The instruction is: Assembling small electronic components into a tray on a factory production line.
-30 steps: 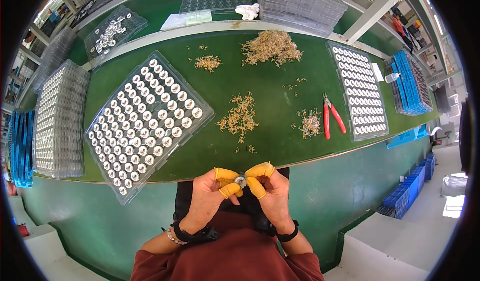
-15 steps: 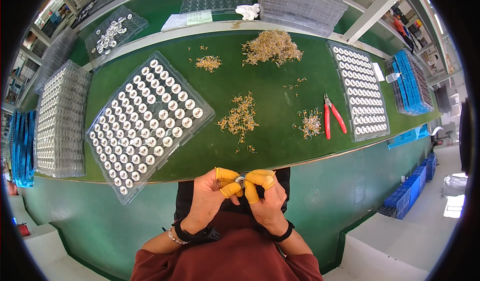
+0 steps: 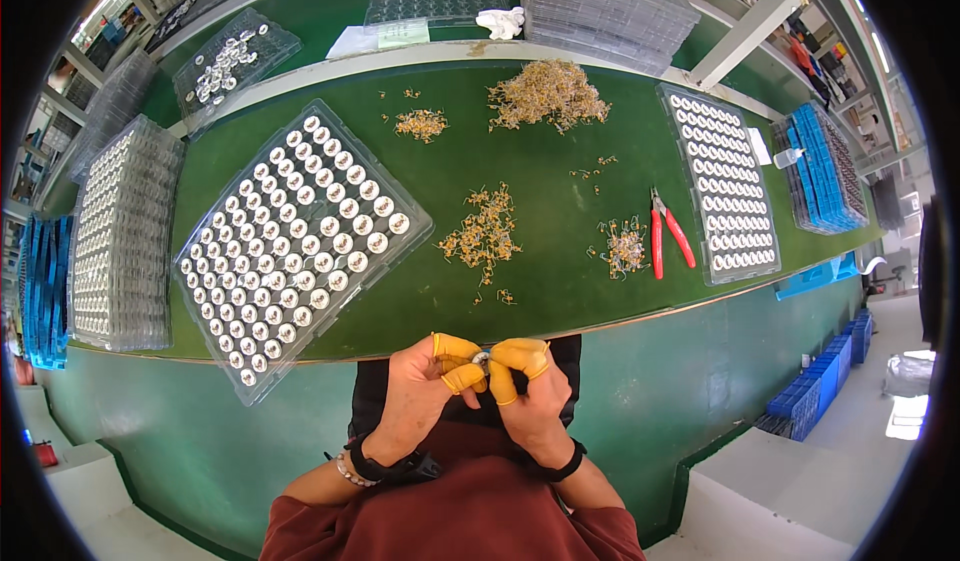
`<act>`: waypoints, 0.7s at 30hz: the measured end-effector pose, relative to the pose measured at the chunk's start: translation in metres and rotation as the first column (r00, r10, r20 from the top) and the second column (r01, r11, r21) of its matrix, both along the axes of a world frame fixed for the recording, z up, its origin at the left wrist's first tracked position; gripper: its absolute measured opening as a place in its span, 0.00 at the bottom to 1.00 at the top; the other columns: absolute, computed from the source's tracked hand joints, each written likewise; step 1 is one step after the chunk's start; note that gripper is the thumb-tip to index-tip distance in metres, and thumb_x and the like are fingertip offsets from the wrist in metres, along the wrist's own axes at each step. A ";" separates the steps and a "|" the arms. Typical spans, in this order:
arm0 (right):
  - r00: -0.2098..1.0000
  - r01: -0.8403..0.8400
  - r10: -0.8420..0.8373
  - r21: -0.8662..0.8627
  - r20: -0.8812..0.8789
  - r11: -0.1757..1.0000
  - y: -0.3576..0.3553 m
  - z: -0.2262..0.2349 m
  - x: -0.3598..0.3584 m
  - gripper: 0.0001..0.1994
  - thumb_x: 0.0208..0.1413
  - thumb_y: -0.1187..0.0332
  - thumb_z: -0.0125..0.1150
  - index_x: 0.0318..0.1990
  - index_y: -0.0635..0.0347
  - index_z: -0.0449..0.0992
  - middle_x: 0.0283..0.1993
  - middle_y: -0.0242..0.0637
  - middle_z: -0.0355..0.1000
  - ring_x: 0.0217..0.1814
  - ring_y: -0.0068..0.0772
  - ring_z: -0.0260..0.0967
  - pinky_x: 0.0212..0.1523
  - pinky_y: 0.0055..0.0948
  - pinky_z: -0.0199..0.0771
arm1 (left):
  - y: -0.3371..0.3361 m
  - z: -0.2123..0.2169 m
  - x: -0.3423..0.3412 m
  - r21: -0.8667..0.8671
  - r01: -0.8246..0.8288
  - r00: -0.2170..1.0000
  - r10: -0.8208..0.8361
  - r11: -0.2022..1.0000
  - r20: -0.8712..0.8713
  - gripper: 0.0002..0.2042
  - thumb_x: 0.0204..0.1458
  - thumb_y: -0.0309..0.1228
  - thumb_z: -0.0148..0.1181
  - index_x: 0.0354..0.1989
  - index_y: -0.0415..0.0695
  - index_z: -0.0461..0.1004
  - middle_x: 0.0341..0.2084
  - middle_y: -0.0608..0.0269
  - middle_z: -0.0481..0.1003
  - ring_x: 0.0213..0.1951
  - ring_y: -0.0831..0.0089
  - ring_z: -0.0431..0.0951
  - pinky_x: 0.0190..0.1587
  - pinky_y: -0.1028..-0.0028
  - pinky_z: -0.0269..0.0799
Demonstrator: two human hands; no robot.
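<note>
Right hand (image 3: pixel 530 391) shifted closer, perhaps pinching small round part (image 3: pixel 481 359)

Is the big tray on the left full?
No. The tray has white parts in most pockets, but the corner nearest the pliers shows empty pockets.

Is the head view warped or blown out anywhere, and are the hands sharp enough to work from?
Head view: the green bench edge bows toward the rim, fisheye bending; floor at lower right is overexposed; left hand and right hand are sharp, but the small part between them is too tiny to resolve.
</note>
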State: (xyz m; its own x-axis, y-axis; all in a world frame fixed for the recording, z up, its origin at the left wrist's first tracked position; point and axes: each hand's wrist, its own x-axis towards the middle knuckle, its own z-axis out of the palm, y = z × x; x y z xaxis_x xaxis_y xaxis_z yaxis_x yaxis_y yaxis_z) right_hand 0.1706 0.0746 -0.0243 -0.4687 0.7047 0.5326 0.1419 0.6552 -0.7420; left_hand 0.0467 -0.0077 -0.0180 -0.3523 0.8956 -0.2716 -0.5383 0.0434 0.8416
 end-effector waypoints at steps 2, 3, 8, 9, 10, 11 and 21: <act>1.000 -0.010 0.008 0.051 0.028 0.999 0.001 -0.005 0.001 0.11 0.46 0.82 0.65 0.38 0.65 0.73 0.36 0.42 0.73 0.33 0.43 0.73 0.32 0.31 0.75 | 0.000 -0.002 0.000 0.003 0.001 1.000 -0.001 1.000 -0.018 0.07 0.55 0.22 0.61 0.40 0.34 0.73 0.33 0.58 0.78 0.31 0.73 0.79 0.26 0.76 0.78; 0.998 -0.020 0.014 0.100 0.057 0.995 0.001 -0.007 0.001 0.11 0.46 0.82 0.66 0.38 0.65 0.74 0.37 0.43 0.73 0.34 0.43 0.73 0.32 0.31 0.76 | 0.000 -0.002 0.000 0.005 0.003 0.999 -0.003 1.000 -0.035 0.07 0.55 0.22 0.61 0.40 0.34 0.73 0.33 0.58 0.78 0.31 0.73 0.79 0.26 0.76 0.78; 0.988 -0.149 0.153 -0.103 0.030 0.983 0.008 0.003 0.008 0.12 0.46 0.82 0.66 0.39 0.63 0.74 0.37 0.41 0.73 0.35 0.41 0.73 0.33 0.31 0.75 | -0.003 -0.004 0.000 0.003 0.014 0.996 -0.014 1.000 -0.090 0.07 0.54 0.18 0.60 0.41 0.33 0.74 0.34 0.59 0.77 0.31 0.76 0.78 0.28 0.79 0.76; 0.982 -0.185 0.187 -0.181 -0.004 0.966 0.010 0.004 0.009 0.13 0.46 0.82 0.66 0.39 0.62 0.73 0.37 0.40 0.73 0.35 0.41 0.73 0.33 0.30 0.75 | -0.004 -0.005 0.001 0.004 0.020 0.990 -0.019 1.000 -0.140 0.07 0.54 0.18 0.60 0.40 0.34 0.74 0.34 0.60 0.77 0.31 0.76 0.78 0.28 0.79 0.76; 0.975 -0.220 0.217 -0.255 -0.041 0.942 0.011 0.004 0.010 0.13 0.46 0.82 0.66 0.39 0.62 0.73 0.37 0.40 0.73 0.35 0.41 0.73 0.33 0.30 0.74 | -0.004 -0.006 0.001 0.020 0.017 0.988 -0.014 1.000 -0.156 0.08 0.52 0.18 0.62 0.40 0.33 0.74 0.34 0.59 0.77 0.32 0.73 0.79 0.28 0.77 0.77; 0.976 -0.217 0.214 -0.256 -0.040 0.942 0.012 0.003 0.010 0.13 0.46 0.82 0.66 0.39 0.62 0.73 0.37 0.40 0.73 0.35 0.41 0.73 0.33 0.30 0.74 | -0.004 -0.006 0.001 0.019 0.020 0.988 -0.017 1.000 -0.154 0.08 0.52 0.18 0.62 0.40 0.33 0.74 0.34 0.59 0.77 0.32 0.73 0.79 0.28 0.77 0.77; 0.965 -0.260 0.179 -0.638 -0.189 0.725 0.016 0.003 -0.001 0.12 0.51 0.81 0.65 0.42 0.65 0.73 0.39 0.37 0.73 0.36 0.26 0.72 0.39 0.23 0.74 | 0.001 0.004 -0.028 -0.086 0.063 0.974 -0.080 0.994 -0.214 0.05 0.53 0.19 0.61 0.37 0.34 0.74 0.32 0.60 0.77 0.29 0.77 0.77 0.26 0.79 0.75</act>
